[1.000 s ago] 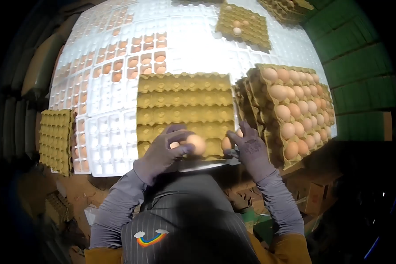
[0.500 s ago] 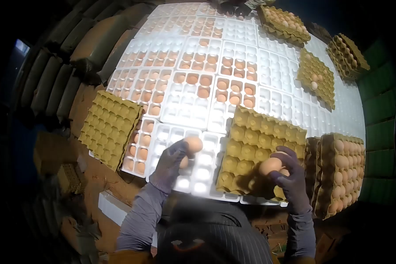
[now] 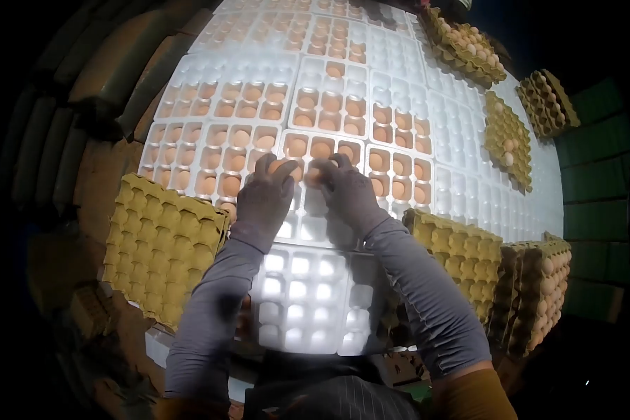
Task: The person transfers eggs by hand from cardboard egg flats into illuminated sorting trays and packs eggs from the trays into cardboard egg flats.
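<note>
Grey-gloved left hand (image 3: 264, 199), fingers closed round a brown egg (image 3: 284, 169); right hand (image 3: 348, 192), fingers likewise round a second egg (image 3: 314, 176); both eggs over a white tray (image 3: 316, 228), partly filled; olive carton (image 3: 162, 252), left; egg-filled carton stack (image 3: 512, 294), right.

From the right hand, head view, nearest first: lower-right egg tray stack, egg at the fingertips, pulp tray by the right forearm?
1. Egg, at the right hand
2. Pulp tray, right of the forearm
3. Egg tray stack, farther right
</note>
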Demonstrator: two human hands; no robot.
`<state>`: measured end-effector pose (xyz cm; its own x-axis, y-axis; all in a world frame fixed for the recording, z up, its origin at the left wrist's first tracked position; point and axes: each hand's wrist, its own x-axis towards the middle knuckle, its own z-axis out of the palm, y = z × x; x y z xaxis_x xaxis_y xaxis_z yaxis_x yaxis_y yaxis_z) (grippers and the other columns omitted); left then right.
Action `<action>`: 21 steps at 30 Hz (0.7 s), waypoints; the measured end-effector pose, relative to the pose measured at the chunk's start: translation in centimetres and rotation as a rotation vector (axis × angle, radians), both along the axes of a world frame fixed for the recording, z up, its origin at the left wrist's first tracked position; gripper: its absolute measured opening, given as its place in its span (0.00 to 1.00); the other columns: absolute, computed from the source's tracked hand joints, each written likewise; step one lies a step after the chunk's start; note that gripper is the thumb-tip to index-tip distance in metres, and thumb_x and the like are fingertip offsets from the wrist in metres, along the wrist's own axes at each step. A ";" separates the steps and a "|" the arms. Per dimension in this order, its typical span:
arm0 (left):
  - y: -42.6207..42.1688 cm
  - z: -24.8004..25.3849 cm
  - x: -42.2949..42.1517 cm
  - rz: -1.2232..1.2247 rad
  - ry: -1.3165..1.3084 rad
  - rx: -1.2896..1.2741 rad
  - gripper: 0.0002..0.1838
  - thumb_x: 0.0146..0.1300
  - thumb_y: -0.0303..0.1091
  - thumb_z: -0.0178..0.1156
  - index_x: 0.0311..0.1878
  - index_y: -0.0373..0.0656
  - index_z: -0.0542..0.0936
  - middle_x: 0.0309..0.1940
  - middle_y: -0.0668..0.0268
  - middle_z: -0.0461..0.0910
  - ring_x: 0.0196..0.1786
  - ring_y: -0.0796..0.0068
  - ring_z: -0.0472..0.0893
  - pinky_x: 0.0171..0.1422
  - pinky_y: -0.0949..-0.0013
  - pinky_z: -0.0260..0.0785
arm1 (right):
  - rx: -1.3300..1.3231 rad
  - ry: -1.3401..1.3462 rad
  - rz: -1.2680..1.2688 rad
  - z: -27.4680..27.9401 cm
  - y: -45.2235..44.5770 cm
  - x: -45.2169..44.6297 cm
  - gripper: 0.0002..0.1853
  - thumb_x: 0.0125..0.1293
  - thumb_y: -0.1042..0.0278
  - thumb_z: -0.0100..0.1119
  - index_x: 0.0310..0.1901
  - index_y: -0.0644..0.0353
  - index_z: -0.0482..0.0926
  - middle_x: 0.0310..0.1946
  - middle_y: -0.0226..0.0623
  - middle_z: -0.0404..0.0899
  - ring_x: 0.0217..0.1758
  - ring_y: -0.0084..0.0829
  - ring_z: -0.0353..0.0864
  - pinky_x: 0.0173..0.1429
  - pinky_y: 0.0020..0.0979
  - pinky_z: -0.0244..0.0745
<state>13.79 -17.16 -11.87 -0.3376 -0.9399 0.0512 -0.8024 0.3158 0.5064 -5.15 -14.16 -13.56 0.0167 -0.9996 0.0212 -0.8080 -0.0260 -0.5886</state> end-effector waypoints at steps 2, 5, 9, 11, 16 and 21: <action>1.1 0.1 0.2 -0.041 -0.069 0.164 0.22 0.67 0.41 0.64 0.63 0.52 0.78 0.60 0.57 0.76 0.58 0.54 0.82 0.59 0.56 0.77 | 0.125 0.144 0.128 0.7 1.2 1.5 0.18 0.67 0.59 0.62 0.58 0.46 0.79 0.50 0.41 0.78 0.52 0.42 0.84 0.53 0.42 0.81; 1.8 -1.7 0.8 -0.086 -0.127 0.137 0.21 0.69 0.39 0.62 0.63 0.50 0.78 0.58 0.58 0.77 0.56 0.55 0.82 0.59 0.57 0.76 | 0.054 0.151 0.051 -1.1 2.0 1.6 0.19 0.67 0.61 0.62 0.59 0.48 0.78 0.50 0.42 0.77 0.53 0.42 0.83 0.54 0.43 0.79; 4.6 -2.9 0.4 0.065 0.322 0.045 0.21 0.70 0.39 0.61 0.65 0.53 0.77 0.56 0.62 0.77 0.57 0.60 0.79 0.61 0.56 0.74 | -0.108 0.101 -0.169 -1.8 3.4 1.1 0.23 0.67 0.66 0.61 0.64 0.50 0.75 0.50 0.43 0.76 0.56 0.44 0.78 0.59 0.43 0.74; 5.8 -5.7 -0.6 0.103 0.317 -0.026 0.23 0.67 0.37 0.64 0.65 0.57 0.78 0.59 0.67 0.75 0.60 0.66 0.76 0.75 0.50 0.61 | -0.176 0.050 -0.187 -2.4 4.1 1.0 0.26 0.67 0.72 0.59 0.68 0.50 0.71 0.52 0.45 0.77 0.59 0.48 0.74 0.63 0.43 0.70; 7.0 -6.4 -1.1 -0.015 0.004 -0.322 0.25 0.66 0.36 0.65 0.67 0.54 0.76 0.61 0.68 0.73 0.65 0.67 0.72 0.82 0.44 0.46 | -0.074 -0.495 -0.236 5.9 8.3 -1.8 0.24 0.69 0.74 0.58 0.67 0.54 0.74 0.54 0.44 0.78 0.61 0.43 0.77 0.66 0.41 0.70; 14.1 -0.8 -3.5 -0.019 0.670 0.281 0.22 0.70 0.31 0.61 0.65 0.39 0.75 0.61 0.53 0.77 0.63 0.53 0.77 0.69 0.54 0.68 | -0.239 -0.036 -0.483 11.8 24.5 -13.7 0.23 0.71 0.75 0.59 0.67 0.59 0.73 0.65 0.42 0.74 0.69 0.44 0.71 0.72 0.40 0.66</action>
